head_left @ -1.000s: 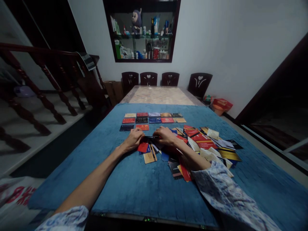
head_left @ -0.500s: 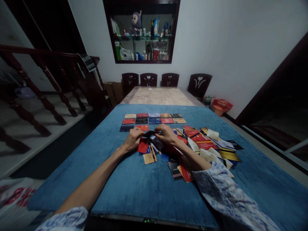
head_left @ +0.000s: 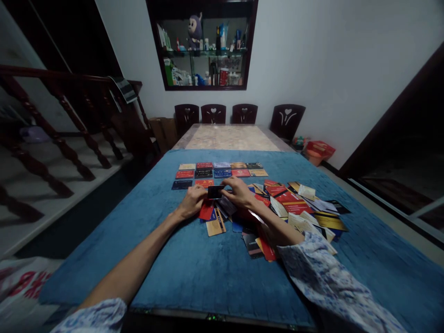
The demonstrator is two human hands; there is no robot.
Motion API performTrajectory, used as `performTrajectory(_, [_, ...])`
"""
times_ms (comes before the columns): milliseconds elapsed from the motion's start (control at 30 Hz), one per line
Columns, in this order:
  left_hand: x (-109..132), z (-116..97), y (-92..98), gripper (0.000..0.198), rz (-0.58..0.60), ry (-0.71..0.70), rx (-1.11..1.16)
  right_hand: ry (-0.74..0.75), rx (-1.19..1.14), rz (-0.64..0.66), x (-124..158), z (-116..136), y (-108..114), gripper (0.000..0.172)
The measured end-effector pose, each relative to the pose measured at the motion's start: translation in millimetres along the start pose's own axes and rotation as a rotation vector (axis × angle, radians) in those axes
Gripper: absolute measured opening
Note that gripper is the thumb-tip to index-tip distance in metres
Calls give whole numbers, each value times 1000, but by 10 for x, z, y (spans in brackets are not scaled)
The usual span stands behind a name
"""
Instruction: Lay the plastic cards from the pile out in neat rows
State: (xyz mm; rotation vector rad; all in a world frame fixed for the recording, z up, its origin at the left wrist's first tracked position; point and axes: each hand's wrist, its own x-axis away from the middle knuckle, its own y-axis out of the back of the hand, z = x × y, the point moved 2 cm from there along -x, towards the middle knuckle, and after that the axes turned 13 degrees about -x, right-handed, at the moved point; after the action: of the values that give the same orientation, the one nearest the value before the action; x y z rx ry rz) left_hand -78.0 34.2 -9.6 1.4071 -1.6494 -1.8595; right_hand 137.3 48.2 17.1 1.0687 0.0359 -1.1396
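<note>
A black card (head_left: pixel 214 192) is held up between my two hands, with its dark face toward me. The fingers of my left hand (head_left: pixel 190 202) pinch its left edge. My right hand (head_left: pixel 238 191) grips it at the right side. Just below are a red card (head_left: pixel 206 211) and a yellow card (head_left: pixel 216 225), overlapping others. Beyond my hands, several cards lie in tidy rows, including a dark blue card (head_left: pixel 181 185) and an orange-red card (head_left: pixel 203 183) in the nearest row. My right forearm passes over part of a loose heap of cards (head_left: pixel 294 203).
A blue cloth (head_left: pixel 166 259) covers the near part of the table, with the bare marble-like tabletop (head_left: pixel 229 136) beyond it. Dark chairs (head_left: pixel 213 114) stand at the far end. A railing (head_left: pixel 62 101) runs along the left, and a red bag (head_left: pixel 319 150) sits on the right.
The black card has turned from a slanted position so that its face now shows to me. My hands have hardly moved; the cards on the cloth lie as before.
</note>
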Motion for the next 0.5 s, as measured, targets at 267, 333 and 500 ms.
performTrajectory(267, [-10, 16, 9, 24, -45, 34, 35, 22, 148, 0, -25, 125, 7, 13])
performTrajectory(333, [-12, 12, 28, 24, -90, 64, 37, 38, 218, 4, -23, 159, 11, 15])
performTrajectory(500, [-3, -53, 114, 20, -198, 88, 53, 108, 334, 40, -3, 194, -20, 19])
